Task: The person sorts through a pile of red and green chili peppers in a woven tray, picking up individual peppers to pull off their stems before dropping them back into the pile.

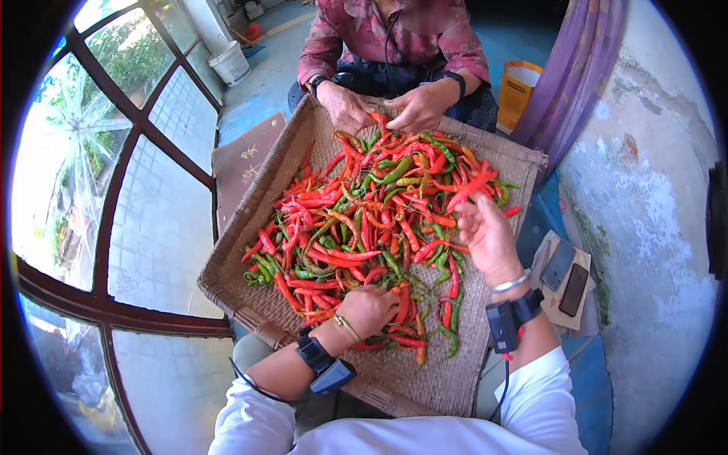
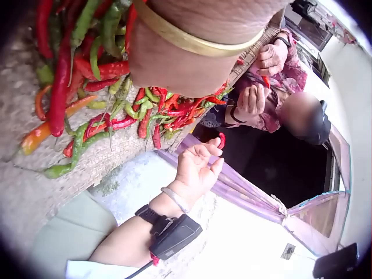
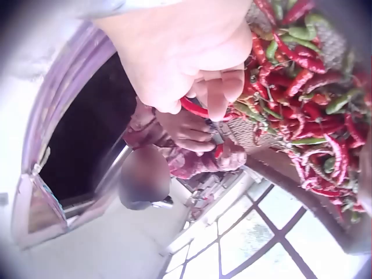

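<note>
Head view: a wide woven tray is filled with a loose heap of peppers, mostly red, with green and orange-tinged ones mixed in. Bare weave is left showing along the near right side, where a few peppers are scattered at the edge of the heap. By the left hand, the peppers at the near part of the heap are touched from above; its fingertips are turned down among them, and whether anything is gripped cannot be told. By the right hand, raised over the right side of the tray, a single red pepper is pinched between thumb and fingers, as is also seen in both wrist views. At the far rim, another red pepper is held between the hands of a person in a patterned shirt. Behind the tray, a yellow container is placed beside a purple curtain, and a white bucket is seen near the window; the contents of both cannot be made out.
</note>
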A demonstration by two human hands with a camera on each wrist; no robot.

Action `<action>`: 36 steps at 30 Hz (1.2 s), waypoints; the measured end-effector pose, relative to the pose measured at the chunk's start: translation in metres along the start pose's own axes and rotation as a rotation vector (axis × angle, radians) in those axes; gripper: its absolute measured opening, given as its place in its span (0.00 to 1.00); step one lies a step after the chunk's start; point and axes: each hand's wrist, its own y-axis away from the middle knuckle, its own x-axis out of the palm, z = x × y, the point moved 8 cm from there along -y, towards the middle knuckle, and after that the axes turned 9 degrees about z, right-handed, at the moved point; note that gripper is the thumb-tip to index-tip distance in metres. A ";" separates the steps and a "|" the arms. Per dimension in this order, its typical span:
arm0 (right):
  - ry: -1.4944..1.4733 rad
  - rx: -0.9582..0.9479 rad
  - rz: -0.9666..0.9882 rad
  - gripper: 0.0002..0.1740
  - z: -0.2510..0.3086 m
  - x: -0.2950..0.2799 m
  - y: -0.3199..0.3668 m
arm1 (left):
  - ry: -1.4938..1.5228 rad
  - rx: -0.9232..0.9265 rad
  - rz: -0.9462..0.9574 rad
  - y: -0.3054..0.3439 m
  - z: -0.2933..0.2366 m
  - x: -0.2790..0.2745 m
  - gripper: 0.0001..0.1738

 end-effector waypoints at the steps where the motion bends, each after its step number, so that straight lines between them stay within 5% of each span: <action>1: -0.002 -0.004 0.000 0.10 -0.002 -0.004 -0.002 | -0.003 0.003 0.000 0.000 0.001 0.000 0.08; 4: 0.138 0.165 -0.028 0.10 -0.034 -0.015 -0.002 | -0.042 -0.057 0.007 0.000 0.010 0.003 0.11; 7: 0.205 0.290 0.201 0.12 -0.058 0.008 0.016 | -0.159 -0.147 0.061 0.000 0.018 0.008 0.15; 13: 0.492 0.313 0.213 0.11 -0.064 0.012 0.027 | -0.187 -0.185 0.271 -0.001 0.024 0.023 0.20; 17: 1.006 0.195 0.422 0.12 -0.073 0.020 0.029 | -0.178 -0.181 0.238 -0.003 0.026 0.025 0.19; 19: 1.631 0.181 0.587 0.13 -0.080 0.032 0.039 | -0.172 -0.157 0.193 -0.002 0.026 0.025 0.17; 21: 1.661 0.182 0.637 0.14 -0.090 0.032 0.048 | -0.130 -0.174 0.240 -0.002 0.027 0.029 0.15; 24: 1.586 0.147 1.079 0.16 -0.131 0.036 0.071 | -0.108 -0.209 0.327 -0.001 0.026 0.029 0.15; 27: 1.780 0.220 1.050 0.14 -0.143 0.030 0.081 | -0.111 -0.239 0.350 0.001 0.026 0.028 0.14; 36: 1.868 -0.248 1.084 0.06 -0.120 0.061 0.087 | -0.080 -0.269 0.341 0.002 0.030 0.025 0.11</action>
